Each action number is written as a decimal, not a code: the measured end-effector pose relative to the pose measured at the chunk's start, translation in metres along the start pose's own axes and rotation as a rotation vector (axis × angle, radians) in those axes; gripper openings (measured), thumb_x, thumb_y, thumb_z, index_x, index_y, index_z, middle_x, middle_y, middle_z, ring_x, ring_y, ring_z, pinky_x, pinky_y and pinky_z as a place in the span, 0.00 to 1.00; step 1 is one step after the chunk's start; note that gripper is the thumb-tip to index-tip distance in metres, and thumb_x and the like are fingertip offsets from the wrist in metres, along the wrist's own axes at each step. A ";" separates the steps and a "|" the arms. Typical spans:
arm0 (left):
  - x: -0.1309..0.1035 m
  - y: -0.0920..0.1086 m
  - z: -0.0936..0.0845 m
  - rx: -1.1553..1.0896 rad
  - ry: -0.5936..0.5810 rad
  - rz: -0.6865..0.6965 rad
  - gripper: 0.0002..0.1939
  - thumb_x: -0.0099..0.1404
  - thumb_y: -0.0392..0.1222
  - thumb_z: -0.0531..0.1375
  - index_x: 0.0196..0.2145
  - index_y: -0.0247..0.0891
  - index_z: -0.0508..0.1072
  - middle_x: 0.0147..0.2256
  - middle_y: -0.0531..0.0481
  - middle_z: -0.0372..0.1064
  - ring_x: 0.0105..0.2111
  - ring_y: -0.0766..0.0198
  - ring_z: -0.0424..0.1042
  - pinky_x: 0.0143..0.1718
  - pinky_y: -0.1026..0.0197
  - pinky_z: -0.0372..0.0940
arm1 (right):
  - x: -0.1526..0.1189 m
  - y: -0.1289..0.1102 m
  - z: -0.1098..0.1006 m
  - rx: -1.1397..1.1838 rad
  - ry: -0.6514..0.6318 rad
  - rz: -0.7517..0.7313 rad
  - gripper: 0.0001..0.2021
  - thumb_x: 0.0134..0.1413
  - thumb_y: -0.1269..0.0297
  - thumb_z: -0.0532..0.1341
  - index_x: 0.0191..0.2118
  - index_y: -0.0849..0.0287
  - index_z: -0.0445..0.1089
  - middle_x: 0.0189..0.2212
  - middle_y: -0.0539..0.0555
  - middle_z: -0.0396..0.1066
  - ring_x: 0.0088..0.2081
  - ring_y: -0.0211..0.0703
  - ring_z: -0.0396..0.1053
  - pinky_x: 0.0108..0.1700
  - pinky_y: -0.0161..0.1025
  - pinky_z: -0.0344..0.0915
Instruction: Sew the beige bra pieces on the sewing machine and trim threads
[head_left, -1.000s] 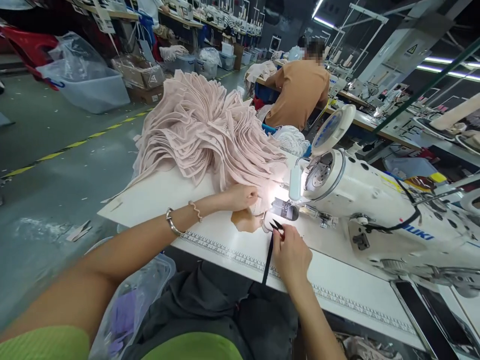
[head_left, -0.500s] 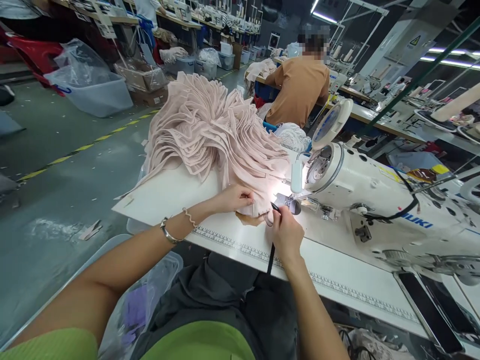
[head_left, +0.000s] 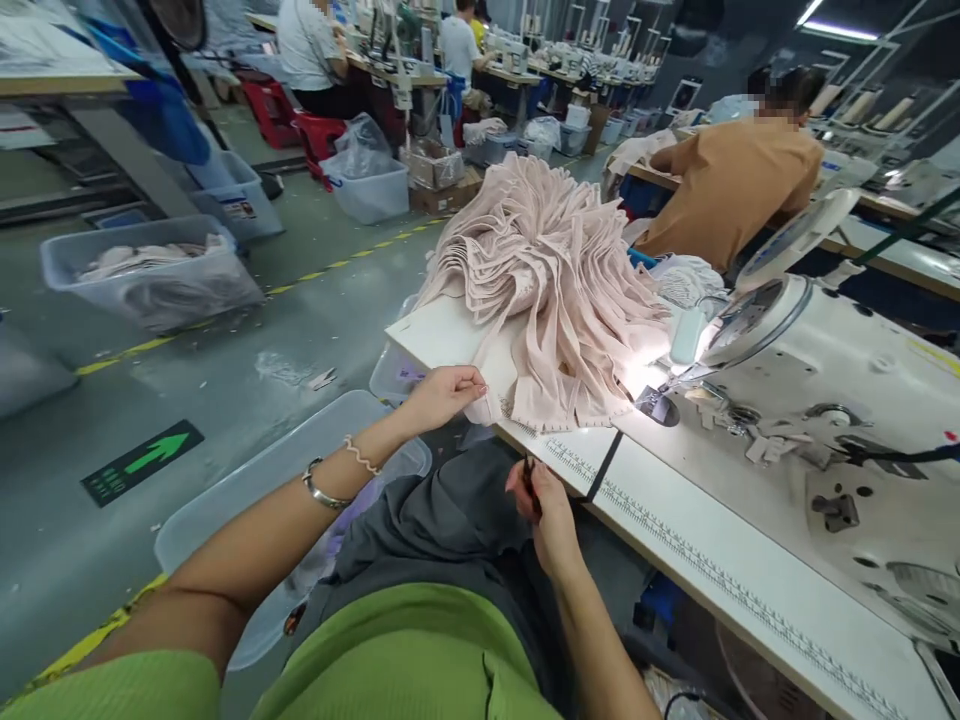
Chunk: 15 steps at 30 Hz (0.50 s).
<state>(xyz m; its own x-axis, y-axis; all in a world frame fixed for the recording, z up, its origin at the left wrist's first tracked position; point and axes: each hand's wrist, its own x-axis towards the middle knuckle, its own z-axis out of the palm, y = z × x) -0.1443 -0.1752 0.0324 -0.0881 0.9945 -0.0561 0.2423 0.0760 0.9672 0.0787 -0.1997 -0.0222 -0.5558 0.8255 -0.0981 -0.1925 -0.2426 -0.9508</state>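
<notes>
At the table's left front edge, my left hand (head_left: 448, 394) pinches the end of a pale pink fabric piece (head_left: 489, 408). My right hand (head_left: 546, 505) is closed around a small black tool (head_left: 529, 478) in front of the table edge, above my lap. Most of that tool is hidden by my fingers, so its kind is unclear. A large heap of pale pink fabric pieces (head_left: 540, 250) covers the left end of the white table (head_left: 442, 335), with strips hanging toward me. To the right, the sewing machine (head_left: 847, 370) has its lamp lit beside the needle plate (head_left: 658, 404).
Below my left arm stands a clear plastic bin (head_left: 225, 520). A black strap (head_left: 604, 465) crosses the table's printed ruler (head_left: 697, 565). Beyond the machine sits a person in a brown shirt (head_left: 735, 185). More bins (head_left: 150, 275) stand on the floor at left.
The view has swung left. My left hand has drawn a fabric end out to the table's left edge, while my right hand has pulled back from the fabric with the black tool.
</notes>
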 end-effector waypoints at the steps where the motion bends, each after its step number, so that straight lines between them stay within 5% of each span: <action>1: -0.010 0.001 -0.002 -0.011 0.016 -0.005 0.20 0.55 0.58 0.61 0.28 0.36 0.69 0.21 0.56 0.63 0.23 0.68 0.59 0.27 0.65 0.53 | 0.000 0.004 0.005 0.040 -0.026 0.051 0.25 0.61 0.40 0.57 0.28 0.60 0.68 0.16 0.41 0.46 0.18 0.31 0.38 0.21 0.34 0.37; 5: -0.041 0.002 -0.001 -0.054 0.042 -0.019 0.20 0.57 0.59 0.62 0.29 0.36 0.70 0.22 0.55 0.66 0.23 0.68 0.61 0.28 0.65 0.56 | 0.004 0.018 0.024 0.230 -0.094 0.190 0.21 0.54 0.44 0.62 0.28 0.60 0.68 0.15 0.39 0.47 0.16 0.29 0.37 0.20 0.33 0.34; 15: -0.066 -0.010 -0.020 0.044 -0.093 0.062 0.23 0.63 0.62 0.58 0.31 0.36 0.71 0.27 0.51 0.70 0.28 0.64 0.68 0.33 0.62 0.63 | -0.001 0.033 0.061 0.318 -0.076 0.104 0.22 0.51 0.43 0.65 0.26 0.59 0.66 0.14 0.39 0.47 0.16 0.28 0.38 0.20 0.34 0.35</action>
<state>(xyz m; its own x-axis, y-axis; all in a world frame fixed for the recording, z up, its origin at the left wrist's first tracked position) -0.1606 -0.2428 0.0316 0.0175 0.9996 -0.0214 0.2871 0.0155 0.9578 0.0234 -0.2394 -0.0361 -0.6421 0.7506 -0.1559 -0.3673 -0.4797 -0.7968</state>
